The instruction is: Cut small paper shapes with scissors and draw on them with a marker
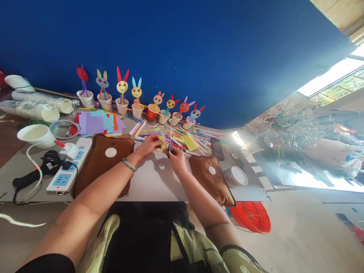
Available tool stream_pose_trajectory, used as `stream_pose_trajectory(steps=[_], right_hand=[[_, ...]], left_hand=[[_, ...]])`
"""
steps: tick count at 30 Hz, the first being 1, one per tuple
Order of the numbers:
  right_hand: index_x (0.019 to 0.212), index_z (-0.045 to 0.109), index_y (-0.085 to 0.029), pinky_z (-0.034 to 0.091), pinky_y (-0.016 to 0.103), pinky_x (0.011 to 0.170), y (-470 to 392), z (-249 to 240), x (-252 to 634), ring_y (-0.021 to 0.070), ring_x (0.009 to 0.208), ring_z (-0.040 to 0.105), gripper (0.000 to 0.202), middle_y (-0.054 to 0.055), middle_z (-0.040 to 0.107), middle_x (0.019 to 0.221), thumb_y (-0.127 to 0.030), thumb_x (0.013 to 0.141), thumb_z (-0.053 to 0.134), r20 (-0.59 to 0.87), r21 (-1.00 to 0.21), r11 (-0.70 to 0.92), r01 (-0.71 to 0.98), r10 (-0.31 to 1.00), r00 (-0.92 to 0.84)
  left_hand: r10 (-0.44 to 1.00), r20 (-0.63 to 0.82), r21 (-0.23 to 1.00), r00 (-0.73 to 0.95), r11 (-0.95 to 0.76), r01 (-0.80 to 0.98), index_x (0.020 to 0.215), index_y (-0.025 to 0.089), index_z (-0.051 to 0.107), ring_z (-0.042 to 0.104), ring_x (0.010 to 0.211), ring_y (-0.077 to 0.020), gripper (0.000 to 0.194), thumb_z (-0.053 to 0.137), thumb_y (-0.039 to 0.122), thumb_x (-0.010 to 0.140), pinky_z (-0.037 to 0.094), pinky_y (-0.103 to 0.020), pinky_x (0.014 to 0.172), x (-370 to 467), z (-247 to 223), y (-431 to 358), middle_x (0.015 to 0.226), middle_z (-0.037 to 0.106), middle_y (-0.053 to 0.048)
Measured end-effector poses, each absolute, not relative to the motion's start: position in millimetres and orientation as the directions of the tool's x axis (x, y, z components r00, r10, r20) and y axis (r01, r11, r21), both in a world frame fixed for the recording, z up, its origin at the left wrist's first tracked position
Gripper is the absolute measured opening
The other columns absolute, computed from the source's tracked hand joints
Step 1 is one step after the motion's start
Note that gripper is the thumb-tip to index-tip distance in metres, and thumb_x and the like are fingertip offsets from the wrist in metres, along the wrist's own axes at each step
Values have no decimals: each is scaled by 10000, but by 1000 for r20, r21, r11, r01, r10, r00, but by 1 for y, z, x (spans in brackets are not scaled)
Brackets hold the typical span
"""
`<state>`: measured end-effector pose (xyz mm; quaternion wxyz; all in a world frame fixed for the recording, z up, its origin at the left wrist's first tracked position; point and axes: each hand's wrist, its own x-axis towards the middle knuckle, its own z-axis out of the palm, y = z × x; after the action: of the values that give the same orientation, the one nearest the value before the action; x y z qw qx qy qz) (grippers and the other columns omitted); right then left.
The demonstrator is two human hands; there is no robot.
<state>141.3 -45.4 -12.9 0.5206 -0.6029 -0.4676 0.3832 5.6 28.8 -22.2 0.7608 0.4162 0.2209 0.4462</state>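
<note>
nearest, below the scissors [170, 136] and to their right, a red bucket [251, 216] sits beside the edge of the grey table [159, 184]. left of the scissors, a large brown pad [95, 159] lies partly hidden by the left forearm; farther left are a white power strip [64, 177] and a black glue gun [34, 176]. to their right lie a smaller brown pad [209, 180] and, past it, a white tub [239, 176].

the scissors are in the right hand [176, 157], above the table, blades pointing away from the body. that hand's grip is closed, fingers curled round the handles; how far the blades are apart i cannot tell. just left of the scissors, the left hand [149, 146] has thumb and fingers pinched together on a small yellow piece [163, 142], near the blades. a bracelet [129, 164] circles the left wrist.

around and beyond the scissors, coloured strips [201, 139] lie scattered, with a yellow sheet [190, 142] to the right. coloured paper sheets [92, 123] lie farther left. beyond, eight rabbit-eared figures [122, 87] stand in cups [137, 111], in a row reaching both sides of the scissors, before a blue panel [156, 45].
</note>
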Motion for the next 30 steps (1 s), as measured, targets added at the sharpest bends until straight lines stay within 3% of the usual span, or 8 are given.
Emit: stream_pose_trajectory(steps=[8,14,16,19,23,30], right_hand=[[634,567,-174,291,242,582,-45,-8,146,85,587,365,238,-46,472,598,-388,680,660,39,-984,-10,178,962,271],[644,540,-189,291,252,591,-56,-3,155,97,602,361,309,-45,457,613,-429,702,726,50,-995,24,92,955,291],[660,546,-193,317,264,606,-67,2,161,112,617,394,344,-31,481,634,-476,742,723,66,-996,53,66,976,206],[703,572,-192,367,299,655,-87,9,171,145,666,475,429,17,563,719,-599,807,659,69,-998,67,-20,995,-71],[751,578,-190,376,323,680,-111,13,180,167,688,499,525,54,608,776,-707,839,566,21,-997,-10,-81,931,-364],[741,550,-181,369,310,677,-122,7,179,162,701,512,568,47,582,759,-738,851,525,-41,-996,-74,-49,871,-490]], left_hand=[[813,-5,905,582,251,-343,760,116,699,583,675,-119,284,850,305,612,428,-257,665,3,-12,19,730,671,-32],[830,-119,828,544,386,-407,745,116,683,548,617,-88,306,877,281,575,426,-241,642,2,-12,22,700,642,-9],[830,-130,788,542,419,-451,711,127,654,543,599,-86,295,875,276,584,429,-240,628,0,-12,25,674,623,2],[815,-107,722,570,458,-518,654,143,608,528,565,-85,301,869,283,602,427,-239,599,-3,-12,29,618,585,17],[800,-88,670,593,488,-559,646,142,592,522,555,-79,322,875,291,610,430,-230,586,-6,-10,30,610,576,18],[791,-65,645,608,498,-580,663,134,593,505,551,-70,325,874,291,621,408,-212,555,-8,-10,29,614,566,17]])
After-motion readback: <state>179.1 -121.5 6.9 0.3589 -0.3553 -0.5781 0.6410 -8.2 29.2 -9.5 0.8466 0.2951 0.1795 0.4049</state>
